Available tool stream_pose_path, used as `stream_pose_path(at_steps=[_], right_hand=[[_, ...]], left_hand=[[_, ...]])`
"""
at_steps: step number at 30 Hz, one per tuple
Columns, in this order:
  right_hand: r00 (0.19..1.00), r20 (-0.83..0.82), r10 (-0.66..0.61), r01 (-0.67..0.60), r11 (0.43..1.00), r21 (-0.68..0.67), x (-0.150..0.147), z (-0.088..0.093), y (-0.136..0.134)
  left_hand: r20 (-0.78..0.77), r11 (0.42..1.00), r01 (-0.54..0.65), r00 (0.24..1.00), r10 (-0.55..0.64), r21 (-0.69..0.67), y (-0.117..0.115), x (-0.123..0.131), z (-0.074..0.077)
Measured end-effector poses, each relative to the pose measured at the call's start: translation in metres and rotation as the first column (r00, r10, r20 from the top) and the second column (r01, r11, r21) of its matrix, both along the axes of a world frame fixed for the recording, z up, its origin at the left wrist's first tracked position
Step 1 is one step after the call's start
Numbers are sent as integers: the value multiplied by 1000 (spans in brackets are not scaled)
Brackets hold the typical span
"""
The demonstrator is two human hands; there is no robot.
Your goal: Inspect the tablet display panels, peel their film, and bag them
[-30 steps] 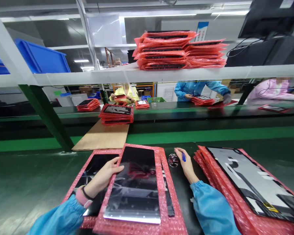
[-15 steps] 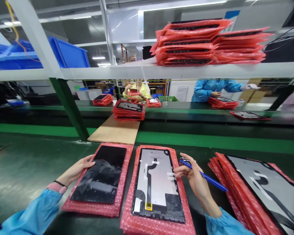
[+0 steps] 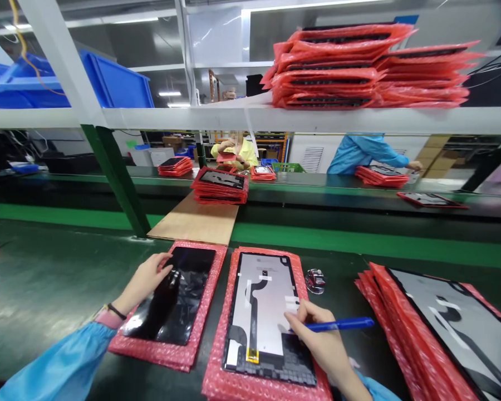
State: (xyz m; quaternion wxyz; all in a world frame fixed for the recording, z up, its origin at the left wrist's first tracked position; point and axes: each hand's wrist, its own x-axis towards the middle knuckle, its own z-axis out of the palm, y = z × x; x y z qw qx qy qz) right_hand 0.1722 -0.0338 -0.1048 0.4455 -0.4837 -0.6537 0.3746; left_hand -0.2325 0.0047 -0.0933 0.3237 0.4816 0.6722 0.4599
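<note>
My left hand (image 3: pixel 150 278) reaches over the upper left part of a glossy black display panel (image 3: pixel 192 301). Its fingers are slightly apart at the panel's surface, and nothing shows between them. This panel lies face up on pink bubble wrap (image 3: pixel 150 352). In my right hand (image 3: pixel 317 337) is a blue pen (image 3: pixel 346 324), its barrel pointing right. That hand rests over the right side of a second display panel (image 3: pixel 271 317), which lies with its silver back, ribbon cable and black tape up. Beneath it is a stack of red bubble wrap sleeves (image 3: pixel 217 373).
A small clear-and-dark object (image 3: pixel 315 280) sits right of the middle panel. More wrapped panels (image 3: pixel 455 317) are stacked at the right. A tilted board (image 3: pixel 196 220) bears another stack (image 3: pixel 220 186). The shelf (image 3: pixel 192 118) overhead holds red-wrapped panels (image 3: pixel 329 69) and blue bins (image 3: pixel 117 83). Co-workers sit opposite.
My left hand has moved from the left panel's edge onto its face. My right hand has come down and left with the pen onto the middle panel, uncovering the small object.
</note>
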Motion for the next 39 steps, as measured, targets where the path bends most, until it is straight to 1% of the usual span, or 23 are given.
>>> stream_pose_path(at_steps=[1,3,5,6,7,9,10,13,18,20,22,24,25,28,32,35,37,39], right_hand=[[999,45,-7,6,1000,19,-2,-3,0],[994,105,-12,8,999,43,-4,-7,1],[991,133,-8,2,999,44,-5,-10,2],[990,141,-4,-2,999,44,-6,-11,2],[989,150,1,-7,999,43,-7,-10,1],[987,163,13,-20,999,43,-8,-9,0],[986,165,18,-25,999,42,-9,-8,0],[989,149,23,-28,999,31,-10,-6,-1],[998,61,-9,9,1000,-13,-6,-7,2],[1000,-23,-10,9,998,-61,-4,-8,3],[985,-174,-1,-25,988,-151,-3,-8,3],[945,-327,-4,-77,969,-233,-3,-9,3],[926,-378,-8,-96,962,-256,-3,-9,4],[896,-444,4,-130,958,-254,-2,-10,7],[874,-485,41,-166,962,-217,6,-7,11],[870,-492,19,-105,983,-149,19,5,12],[860,-509,-34,-11,996,-86,26,18,13],[834,-540,-112,110,993,-35,30,33,16]], left_hand=[[11,999,48,999,-48,-9,-3,15,2],[73,978,199,978,-195,-54,-9,50,7],[181,924,367,921,-345,-110,-16,83,12],[242,891,435,886,-396,-134,-19,98,14],[314,857,493,845,-432,-149,-21,110,16],[419,817,553,789,-449,-165,-23,127,18],[456,811,560,774,-439,-170,-23,132,18],[526,822,531,768,-366,-203,-20,140,21],[637,824,492,738,-223,-281,-19,142,33],[665,827,478,725,-182,-295,-18,142,38],[679,835,468,715,-165,-289,-16,145,41],[688,838,474,704,-176,-270,-13,152,43],[693,835,486,695,-191,-258,-11,156,43],[710,829,522,660,-246,-199,-8,176,40],[712,869,479,651,-261,-120,-7,197,32],[696,895,442,660,-283,-55,-7,199,33],[676,910,414,670,-307,2,-7,197,39],[641,921,376,682,-351,105,-6,194,49]])
